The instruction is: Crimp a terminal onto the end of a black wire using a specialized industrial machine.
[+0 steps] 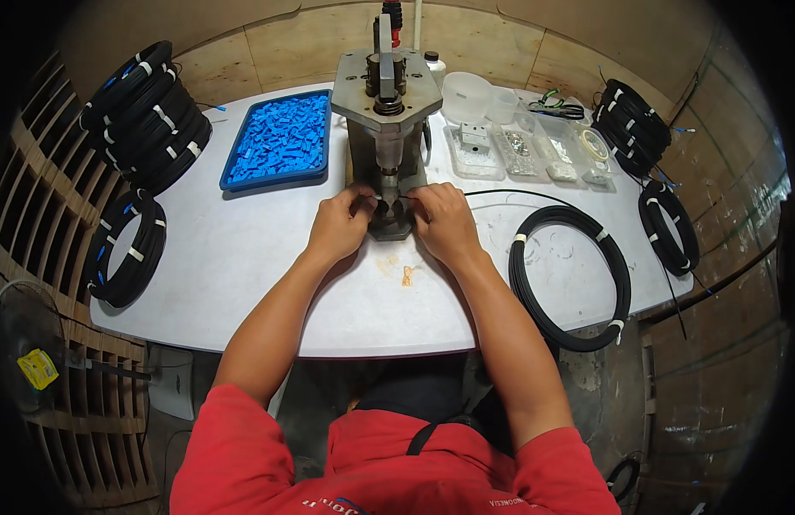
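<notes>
The white table fills the view, twelve o'clock pointing away from the seated person. At twelve stands the steel press, its head overhanging the hands and hiding the tabletop behind. A stack of black coils rises at ten o'clock, another stack at two. The large loose coil lies between three and four, just beside the right forearm; the blue tray of small blue pieces sits at eleven. Single coils stand at nine and three. Around one o'clock, a round tub and shallow clear boxes crowd together.

The right hand pinches the black cable, which runs from the loose coil to the press's base. The left hand is curled opposite; whether it grips anything is hidden. An orange-brown scrap lies toward six.
</notes>
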`<state>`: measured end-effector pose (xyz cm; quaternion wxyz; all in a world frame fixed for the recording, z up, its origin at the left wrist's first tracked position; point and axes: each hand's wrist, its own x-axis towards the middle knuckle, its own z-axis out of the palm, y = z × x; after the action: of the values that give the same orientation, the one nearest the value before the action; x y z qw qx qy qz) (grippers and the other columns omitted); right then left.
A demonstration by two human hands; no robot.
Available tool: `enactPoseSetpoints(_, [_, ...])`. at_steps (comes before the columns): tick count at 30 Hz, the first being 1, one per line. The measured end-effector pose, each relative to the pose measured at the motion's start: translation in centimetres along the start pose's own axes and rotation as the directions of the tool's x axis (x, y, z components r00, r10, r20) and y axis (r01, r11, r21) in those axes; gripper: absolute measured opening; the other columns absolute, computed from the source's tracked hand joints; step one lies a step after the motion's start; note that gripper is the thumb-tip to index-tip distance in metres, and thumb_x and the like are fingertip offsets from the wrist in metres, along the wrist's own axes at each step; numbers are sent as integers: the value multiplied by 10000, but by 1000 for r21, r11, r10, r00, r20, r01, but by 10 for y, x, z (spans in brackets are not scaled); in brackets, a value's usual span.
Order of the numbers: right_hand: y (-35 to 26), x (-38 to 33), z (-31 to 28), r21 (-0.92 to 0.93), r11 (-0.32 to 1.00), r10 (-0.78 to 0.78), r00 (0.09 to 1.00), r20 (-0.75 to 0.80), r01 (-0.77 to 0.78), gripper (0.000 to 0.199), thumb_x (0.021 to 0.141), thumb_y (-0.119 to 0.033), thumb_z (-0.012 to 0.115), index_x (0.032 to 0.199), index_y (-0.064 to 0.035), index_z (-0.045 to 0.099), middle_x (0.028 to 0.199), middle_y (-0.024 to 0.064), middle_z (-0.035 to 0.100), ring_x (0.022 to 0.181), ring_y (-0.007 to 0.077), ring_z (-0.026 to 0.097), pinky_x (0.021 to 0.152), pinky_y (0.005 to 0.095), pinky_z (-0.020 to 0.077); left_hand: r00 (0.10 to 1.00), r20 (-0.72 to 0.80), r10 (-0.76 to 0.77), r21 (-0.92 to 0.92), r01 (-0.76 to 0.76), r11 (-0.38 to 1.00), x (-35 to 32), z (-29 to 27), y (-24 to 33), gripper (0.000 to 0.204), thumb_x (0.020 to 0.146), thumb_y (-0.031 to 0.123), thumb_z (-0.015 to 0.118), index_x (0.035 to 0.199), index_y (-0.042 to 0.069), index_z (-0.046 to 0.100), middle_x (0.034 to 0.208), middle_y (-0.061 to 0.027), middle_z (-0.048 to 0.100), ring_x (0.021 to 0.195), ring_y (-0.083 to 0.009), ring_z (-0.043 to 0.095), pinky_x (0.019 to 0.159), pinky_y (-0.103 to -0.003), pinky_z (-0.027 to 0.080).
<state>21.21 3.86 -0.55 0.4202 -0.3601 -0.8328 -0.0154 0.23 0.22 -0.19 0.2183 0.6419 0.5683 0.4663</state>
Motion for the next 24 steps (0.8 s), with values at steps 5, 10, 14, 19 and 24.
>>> enactPoseSetpoints(5, [-1, 0, 0, 4, 1000, 0, 1000, -3, 0, 187, 798, -54, 715, 981, -82, 686, 923, 71, 674, 927, 288, 623, 859, 409, 479, 1000, 10, -1, -4, 1, 1000, 0, 0, 0, 250, 934, 119, 606, 1131, 15, 720, 906, -156, 769, 787, -254, 744, 755, -354, 565])
enactPoseSetpoints(10, [-1, 0, -1, 1, 1000, 1, 1000, 7, -1, 186, 808, -56, 710, 991, -85, 695, 927, 71, 674, 930, 287, 624, 861, 409, 475, 1000, 20, -15, 15, 15, 1000, 0, -1, 3, 239, 925, 111, 612, 1117, 17, 719, 938, -154, 771, 804, -258, 743, 768, -355, 564])
enactPoseSetpoints(14, [0, 0, 0, 2, 1000, 2, 1000, 10, -2, 184, 812, -57, 707, 994, -85, 696, 928, 72, 674, 932, 287, 623, 863, 410, 474, 1000, 18, -18, 11, 17, 1000, 0, -1, 3, 234, 930, 110, 608, 1116, 20, 718, 944, -155, 772, 807, -261, 744, 770, -357, 565])
enactPoseSetpoints(19, [0, 0, 1, 5, 1000, -7, 1000, -6, 7, 197, 803, -47, 707, 995, -86, 693, 927, 73, 673, 930, 289, 623, 859, 410, 475, 1000, 21, -20, -4, 20, 1000, 1, -1, 1, 248, 934, 108, 598, 1128, 12, 717, 952, -163, 773, 814, -265, 747, 774, -358, 568])
enactPoseSetpoints(24, [-1, 0, -1, 10, 1000, -16, 1000, -15, 16, 204, 798, -40, 706, 996, -86, 690, 929, 74, 673, 927, 291, 624, 852, 413, 474, 1000, 18, -12, -10, 12, 1000, 0, 0, 0, 253, 933, 114, 597, 1129, 11, 720, 949, -168, 772, 810, -267, 747, 772, -360, 568])
